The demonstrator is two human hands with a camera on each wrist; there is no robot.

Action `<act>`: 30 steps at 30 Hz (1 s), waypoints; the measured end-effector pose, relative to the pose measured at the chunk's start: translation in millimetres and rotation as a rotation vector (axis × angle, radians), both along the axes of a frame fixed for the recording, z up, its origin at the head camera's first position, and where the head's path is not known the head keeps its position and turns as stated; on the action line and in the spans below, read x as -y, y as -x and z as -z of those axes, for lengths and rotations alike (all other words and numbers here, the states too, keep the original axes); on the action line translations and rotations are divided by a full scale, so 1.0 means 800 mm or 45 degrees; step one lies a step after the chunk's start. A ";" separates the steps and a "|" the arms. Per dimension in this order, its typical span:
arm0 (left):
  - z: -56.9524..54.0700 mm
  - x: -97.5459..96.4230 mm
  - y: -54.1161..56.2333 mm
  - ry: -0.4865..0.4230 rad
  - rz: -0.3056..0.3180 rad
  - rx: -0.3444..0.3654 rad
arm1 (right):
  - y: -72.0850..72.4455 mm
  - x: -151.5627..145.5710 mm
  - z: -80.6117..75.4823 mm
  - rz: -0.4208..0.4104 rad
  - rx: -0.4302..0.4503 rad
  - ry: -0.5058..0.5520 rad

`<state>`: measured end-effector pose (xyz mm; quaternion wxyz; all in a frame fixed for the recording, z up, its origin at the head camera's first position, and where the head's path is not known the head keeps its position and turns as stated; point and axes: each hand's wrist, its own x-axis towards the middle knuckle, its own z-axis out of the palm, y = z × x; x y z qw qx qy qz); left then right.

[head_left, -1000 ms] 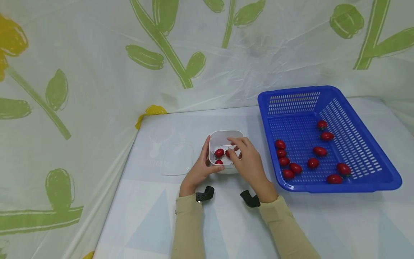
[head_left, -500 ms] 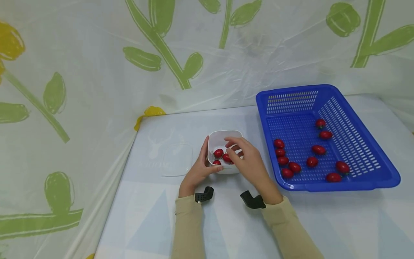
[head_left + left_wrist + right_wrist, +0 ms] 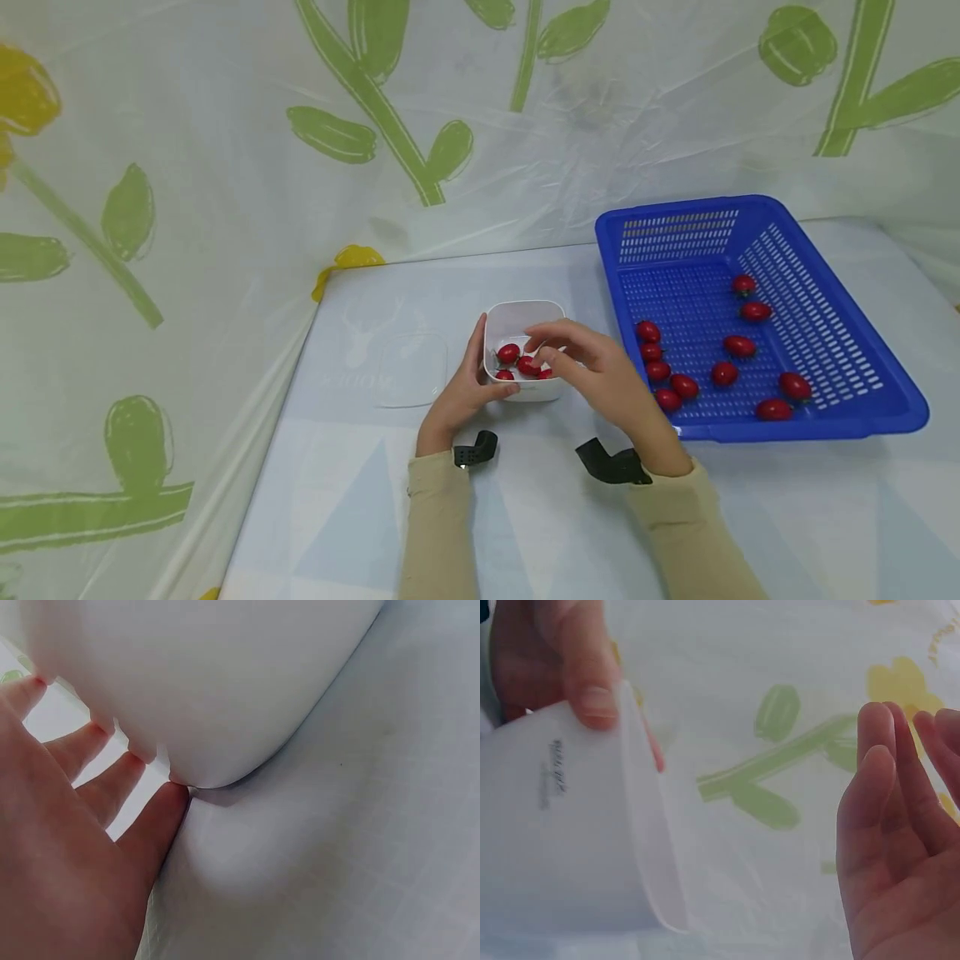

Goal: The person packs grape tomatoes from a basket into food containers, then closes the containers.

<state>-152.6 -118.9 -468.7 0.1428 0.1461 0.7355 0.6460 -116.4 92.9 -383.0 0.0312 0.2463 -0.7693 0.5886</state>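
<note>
A small white plastic container (image 3: 529, 391) stands on the table with several red cherry tomatoes (image 3: 508, 354) inside. My left hand (image 3: 459, 396) grips it, with the fingers along its left side and the thumb at the near rim. In the left wrist view the fingertips of that hand (image 3: 75, 840) touch the container's wall (image 3: 202, 682). Over the container's right rim hovers my right hand (image 3: 611, 383). Its fingers are loosely bent and bear nothing, as the right wrist view shows with the hand (image 3: 904, 847) apart from the container (image 3: 577, 825).
At the right, a blue plastic basket (image 3: 795, 432) holds several more cherry tomatoes (image 3: 740, 347). A clear lid (image 3: 411, 372) lies flat on the table left of the container. Behind the table hangs a white sheet (image 3: 247, 208) printed with green stems and leaves.
My right hand has let go of a cherry tomato in the container and drawn back up and to the right. The left hand stays where it was on the container.
</note>
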 end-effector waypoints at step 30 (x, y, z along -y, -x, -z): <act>0.012 0.007 0.004 -0.051 0.008 -0.027 | -0.024 -0.096 -0.040 0.180 0.089 -0.008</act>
